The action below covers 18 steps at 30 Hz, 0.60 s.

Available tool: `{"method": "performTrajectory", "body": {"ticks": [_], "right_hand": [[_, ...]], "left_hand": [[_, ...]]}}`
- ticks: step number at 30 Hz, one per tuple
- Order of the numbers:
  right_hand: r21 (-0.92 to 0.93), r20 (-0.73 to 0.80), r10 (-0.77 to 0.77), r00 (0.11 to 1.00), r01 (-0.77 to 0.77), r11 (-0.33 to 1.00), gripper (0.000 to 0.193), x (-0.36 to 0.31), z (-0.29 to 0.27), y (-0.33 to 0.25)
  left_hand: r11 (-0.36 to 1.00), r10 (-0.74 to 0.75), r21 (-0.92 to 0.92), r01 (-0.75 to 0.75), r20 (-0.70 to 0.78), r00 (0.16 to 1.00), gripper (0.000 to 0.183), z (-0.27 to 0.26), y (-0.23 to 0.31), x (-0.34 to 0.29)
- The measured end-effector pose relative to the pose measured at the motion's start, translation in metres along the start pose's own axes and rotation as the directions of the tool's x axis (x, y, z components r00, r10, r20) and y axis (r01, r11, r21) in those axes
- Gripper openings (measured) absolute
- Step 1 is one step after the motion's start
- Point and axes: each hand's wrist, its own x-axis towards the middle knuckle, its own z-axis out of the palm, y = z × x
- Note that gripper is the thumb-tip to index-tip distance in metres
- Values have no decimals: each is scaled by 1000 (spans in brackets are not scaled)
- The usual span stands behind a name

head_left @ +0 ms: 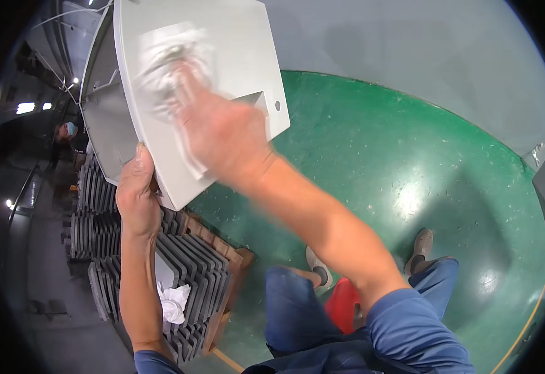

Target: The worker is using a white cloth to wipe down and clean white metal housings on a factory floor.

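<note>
A pale grey, flat-faced panel (pixel 241 43) with a bent side wall, a rectangular notch and a small round hole is tilted up in front of me. My left hand (pixel 138 193) grips its lower left edge, with the thumb on the rim and the other fingers mostly hidden behind. Against the panel's face, my right hand (pixel 222 128) presses a crumpled white cloth (pixel 157 65). Motion smears that hand and the cloth, and some of its fingers are lost in the folds.
Below left, several grey panels (pixel 191 265) stand in rows on a wooden pallet (pixel 238 265), with another white cloth (pixel 174 303) on top. I sit over a red stool (pixel 343 305) on a green floor (pixel 360 162). A masked person (pixel 67 131) is at far left.
</note>
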Motion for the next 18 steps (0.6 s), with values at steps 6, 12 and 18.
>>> {"method": "performTrajectory", "body": {"ticks": [6, 12, 18], "right_hand": [[-390, 685, 489, 540, -295, 872, 41, -181, 87, 256], [343, 94, 539, 837, -536, 772, 45, -30, 67, 203], [247, -272, 205, 940, -137, 959, 48, 134, 38, 144]], "left_hand": [[994, -8, 108, 15, -59, 998, 46, -18, -8, 0], [998, 39, -58, -38, 5, 999, 44, -39, -17, 5], [999, 40, 35, -40, -4, 999, 43, -42, -17, 9]]}}
